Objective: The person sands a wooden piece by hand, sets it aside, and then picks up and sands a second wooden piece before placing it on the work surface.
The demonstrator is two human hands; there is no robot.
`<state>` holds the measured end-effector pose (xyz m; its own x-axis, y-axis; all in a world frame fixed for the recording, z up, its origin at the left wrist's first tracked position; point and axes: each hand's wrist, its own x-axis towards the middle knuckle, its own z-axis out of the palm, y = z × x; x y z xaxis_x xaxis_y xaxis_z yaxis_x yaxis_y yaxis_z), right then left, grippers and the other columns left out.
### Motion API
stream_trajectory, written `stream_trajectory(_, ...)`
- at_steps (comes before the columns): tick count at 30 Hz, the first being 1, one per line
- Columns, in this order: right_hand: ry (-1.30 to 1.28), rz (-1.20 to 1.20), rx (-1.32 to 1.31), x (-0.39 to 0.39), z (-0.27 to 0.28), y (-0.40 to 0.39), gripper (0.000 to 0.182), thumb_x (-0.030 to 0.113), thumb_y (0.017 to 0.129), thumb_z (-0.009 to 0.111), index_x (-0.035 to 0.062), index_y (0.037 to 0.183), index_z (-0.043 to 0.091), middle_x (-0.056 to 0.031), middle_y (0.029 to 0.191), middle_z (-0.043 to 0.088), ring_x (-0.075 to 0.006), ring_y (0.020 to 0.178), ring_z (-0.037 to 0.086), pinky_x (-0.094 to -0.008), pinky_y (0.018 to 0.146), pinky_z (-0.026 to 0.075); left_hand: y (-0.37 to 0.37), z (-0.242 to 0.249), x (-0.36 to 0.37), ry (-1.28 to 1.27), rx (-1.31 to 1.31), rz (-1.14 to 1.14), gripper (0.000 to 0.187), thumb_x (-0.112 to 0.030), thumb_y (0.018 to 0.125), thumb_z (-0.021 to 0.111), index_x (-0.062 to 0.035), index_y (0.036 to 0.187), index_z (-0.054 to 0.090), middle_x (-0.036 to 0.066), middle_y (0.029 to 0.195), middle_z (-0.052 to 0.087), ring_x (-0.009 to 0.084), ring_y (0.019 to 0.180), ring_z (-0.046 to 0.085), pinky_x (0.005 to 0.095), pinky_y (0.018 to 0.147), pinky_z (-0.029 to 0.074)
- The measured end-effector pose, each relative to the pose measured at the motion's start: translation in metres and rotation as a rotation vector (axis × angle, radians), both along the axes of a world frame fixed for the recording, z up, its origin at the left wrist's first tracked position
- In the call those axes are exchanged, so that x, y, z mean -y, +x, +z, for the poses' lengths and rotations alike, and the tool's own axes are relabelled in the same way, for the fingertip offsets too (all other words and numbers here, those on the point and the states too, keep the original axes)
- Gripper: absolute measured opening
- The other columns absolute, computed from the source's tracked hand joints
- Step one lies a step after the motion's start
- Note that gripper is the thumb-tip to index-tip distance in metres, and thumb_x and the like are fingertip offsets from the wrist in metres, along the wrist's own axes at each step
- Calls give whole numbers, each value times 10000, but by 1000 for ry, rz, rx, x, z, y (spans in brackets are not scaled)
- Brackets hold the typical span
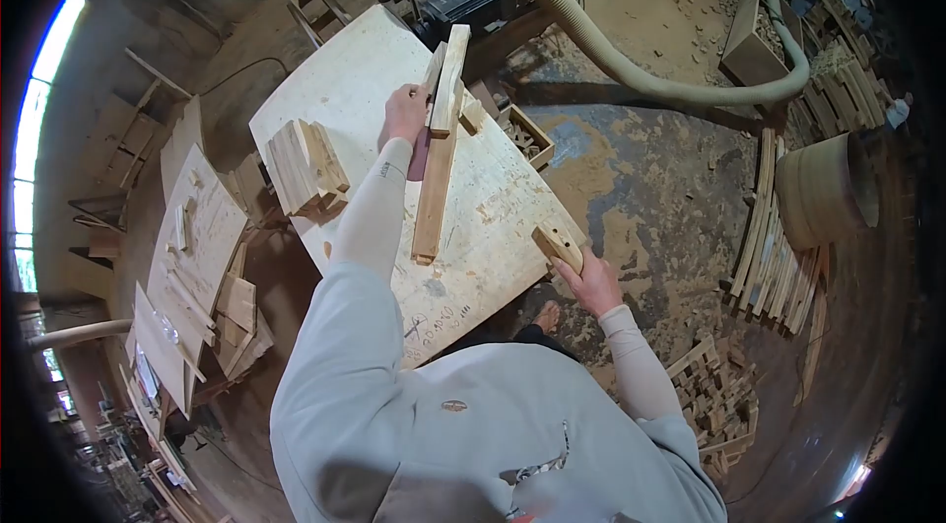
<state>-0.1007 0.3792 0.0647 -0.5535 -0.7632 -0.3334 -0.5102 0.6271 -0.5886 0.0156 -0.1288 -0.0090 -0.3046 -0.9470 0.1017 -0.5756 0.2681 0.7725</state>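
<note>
My left hand [404, 114] is closed, its fingers curled against the left side of a wooden fence [448, 89] on the pale worktop. What those fingers grip, if anything, is hidden. Beneath the fence, a long wooden bar [434, 193] runs toward me, with a dark reddish strip [419, 156] along its left side. At the near right edge of the worktop, my right hand [595, 283] holds a short wooden block [559, 244] with dark holes in it. The thumb and fingers are wrapped round the block's near end.
The pale worktop [345, 60] carries a stack of wooden pieces [305, 168] at left. Beyond it stand a motor [470, 5] and a thick ribbed hose [631, 69]. A small box of offcuts [527, 137] sits past the right edge. Wood strips [774, 237] and scraps [714, 400] lie right.
</note>
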Motion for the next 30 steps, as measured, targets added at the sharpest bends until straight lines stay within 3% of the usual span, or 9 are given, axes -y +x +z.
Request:
stream_trajectory(1,-3,-5,5,1,1,0,603,594,1055,739,1,1162,706,-326,1025,799,-549,983,769,-624,864,604,-3,0,2,142,-42,-17,460,-385,1023,808,32,1216,835,246,1119,827,337,1052,804,440,940,620)
stream_trajectory(2,16,-1,-5,1,1,0,604,591,1057,737,-3,1156,704,-331,1015,795,-545,981,770,-626,862,604,-8,-2,2,53,-13,-27,473,-402,1009,831,33,1195,845,242,1050,850,306,993,829,425,899,632)
stream_trajectory(14,-9,20,-30,-6,-8,-2,603,603,1066,717,3,1124,689,-314,924,784,-532,890,771,-625,803,605,-27,22,-21,125,-8,219,393,-311,974,897,18,1187,869,178,1065,868,284,958,819,411,910,631)
stream_trajectory(18,-21,15,-9,-5,-8,-3,593,593,1069,723,4,1125,685,-310,910,781,-531,878,768,-625,799,603,-31,10,-10,188,-77,200,339,-274,983,891,14,1162,879,168,1037,869,258,935,812,389,892,630)
stream_trajectory(23,-34,9,-11,-6,-11,-1,581,580,1071,728,3,1112,678,-305,897,779,-527,868,767,-623,788,602,-37,-5,11,74,-104,123,299,-234,983,888,12,1153,883,150,1015,870,217,886,802,374,854,633)
stream_trajectory(30,-46,22,-10,-6,-18,0,561,566,1069,741,12,1106,660,-302,870,771,-528,831,762,-616,739,602,-43,12,10,95,-87,129,310,-255,996,861,2,1167,881,161,1040,876,232,907,820,377,871,637)
